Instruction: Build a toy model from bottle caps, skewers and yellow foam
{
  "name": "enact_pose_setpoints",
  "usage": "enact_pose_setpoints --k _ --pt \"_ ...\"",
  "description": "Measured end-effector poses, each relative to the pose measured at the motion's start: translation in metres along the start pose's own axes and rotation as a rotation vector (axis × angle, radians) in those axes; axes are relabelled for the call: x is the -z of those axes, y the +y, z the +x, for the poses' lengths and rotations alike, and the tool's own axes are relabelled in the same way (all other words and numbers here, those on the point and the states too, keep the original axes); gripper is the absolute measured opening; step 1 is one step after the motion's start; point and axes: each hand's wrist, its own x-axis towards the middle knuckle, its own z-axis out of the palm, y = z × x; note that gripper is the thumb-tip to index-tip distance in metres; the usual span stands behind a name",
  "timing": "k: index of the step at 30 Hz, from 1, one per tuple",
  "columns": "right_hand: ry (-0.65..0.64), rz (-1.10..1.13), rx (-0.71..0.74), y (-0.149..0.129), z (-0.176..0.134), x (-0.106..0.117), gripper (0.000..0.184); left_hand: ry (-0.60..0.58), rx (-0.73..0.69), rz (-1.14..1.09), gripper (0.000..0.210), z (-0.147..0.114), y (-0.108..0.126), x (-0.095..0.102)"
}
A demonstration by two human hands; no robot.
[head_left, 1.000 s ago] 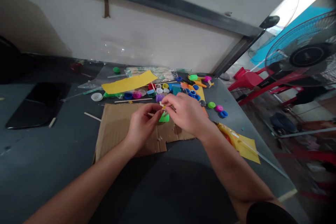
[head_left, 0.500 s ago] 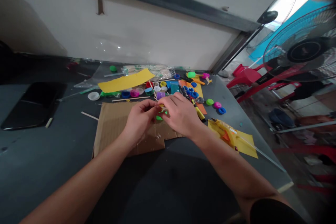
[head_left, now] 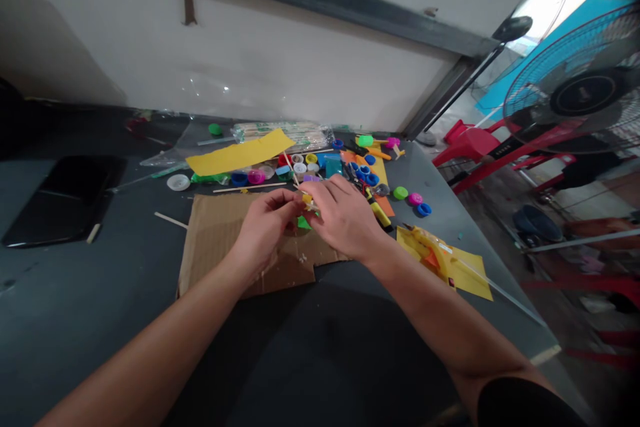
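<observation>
My left hand (head_left: 267, 223) and my right hand (head_left: 345, 217) meet above a sheet of brown cardboard (head_left: 215, 240), fingers pinched together. Between the fingertips shows a small yellow piece (head_left: 307, 199); its exact kind is too small to make out. A thin wooden stick (head_left: 291, 169) rises from the fingertips toward the caps behind, and the fingers hide its lower end. Just beneath the hands lies a bright green scrap (head_left: 303, 222). Behind my right hand is a purple cap (head_left: 311, 178), partly covered.
Coloured bottle caps (head_left: 363, 173), a yellow paper strip (head_left: 240, 153) and bagged wooden sticks (head_left: 280, 133) line the table's back. A yellow-handled cutter (head_left: 379, 212) lies by my right wrist. A yellow glue gun (head_left: 433, 253) rests at right, a black phone (head_left: 63, 200) at left.
The fingers have shifted slightly, so the yellow piece between them shows more clearly. More of the purple cap is now covered. Both hands stay in nearly the same place.
</observation>
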Motion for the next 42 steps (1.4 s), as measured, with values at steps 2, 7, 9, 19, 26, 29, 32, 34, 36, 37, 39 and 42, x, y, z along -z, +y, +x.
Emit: enact_pose_setpoints --k 2,7,9,19,26,29,32,34,36,37,39,42 --pt "-0.003 0.006 -0.003 0.000 0.000 0.000 0.030 -0.003 -0.003 0.007 0.013 0.000 -0.001 0.001" --pt "0.039 0.045 0.003 0.000 0.000 0.000 0.023 0.001 -0.028 0.040 0.010 0.001 -0.001 0.001" --pt "0.053 0.068 0.012 0.001 0.000 0.000 0.023 0.008 -0.031 0.042 0.010 0.000 0.000 0.001" --pt "0.091 0.202 -0.046 0.001 0.001 0.000 0.020 0.000 -0.101 0.123 0.010 0.001 0.002 0.003" --pt "0.117 0.313 -0.110 0.004 -0.001 -0.003 0.019 -0.017 -0.192 0.179 0.009 0.002 0.000 0.006" --pt "0.108 0.320 -0.115 0.005 -0.001 -0.003 0.019 -0.038 -0.210 0.182 0.010 0.003 -0.001 0.009" --pt "0.104 0.275 -0.106 0.005 -0.002 -0.002 0.013 -0.049 -0.180 0.166 0.009 0.003 0.002 0.010" --pt "0.116 0.236 -0.103 0.006 -0.002 -0.002 0.009 -0.061 -0.135 0.138 0.010 0.002 0.005 0.010" --pt "0.130 0.214 -0.099 0.006 -0.002 -0.002 0.008 -0.079 -0.081 0.099 0.013 0.001 0.007 0.010" --pt "0.136 0.208 -0.100 0.006 -0.002 -0.002 0.009 -0.090 -0.060 0.082 0.014 0.001 0.008 0.011" --pt "0.145 0.203 -0.104 0.006 -0.002 -0.002 0.010 -0.107 -0.036 0.056 0.016 0.001 0.009 0.012" --pt "0.166 0.207 -0.113 0.005 -0.002 -0.004 0.012 -0.119 -0.034 0.039 0.016 0.002 0.008 0.014"
